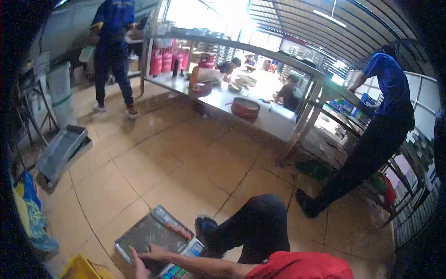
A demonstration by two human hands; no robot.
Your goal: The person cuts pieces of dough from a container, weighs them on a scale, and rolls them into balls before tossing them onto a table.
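Observation:
A flat metal tray (pixel 144 232) lies on the floor in front of me, resting on what looks like a weighing scale (pixel 193 251). A reddish, sausage-like strip (pixel 179 230) lies near its right edge. Over the tray's near side, my left hand (pixel 138 264) is held up with its fingers stretched out. My right hand (pixel 154 254) reaches across from the right and meets it, fingers drawn together. Whatever may be between the two hands is too small to make out.
A yellow container (pixel 86 269) stands at lower left. Dark metal trays (pixel 62 151) lie on the tiles further left. Ahead is a metal table (pixel 181 86) with a round reddish container (pixel 245 108). One person (pixel 114 42) stands at left; another (pixel 388 93) leans at right.

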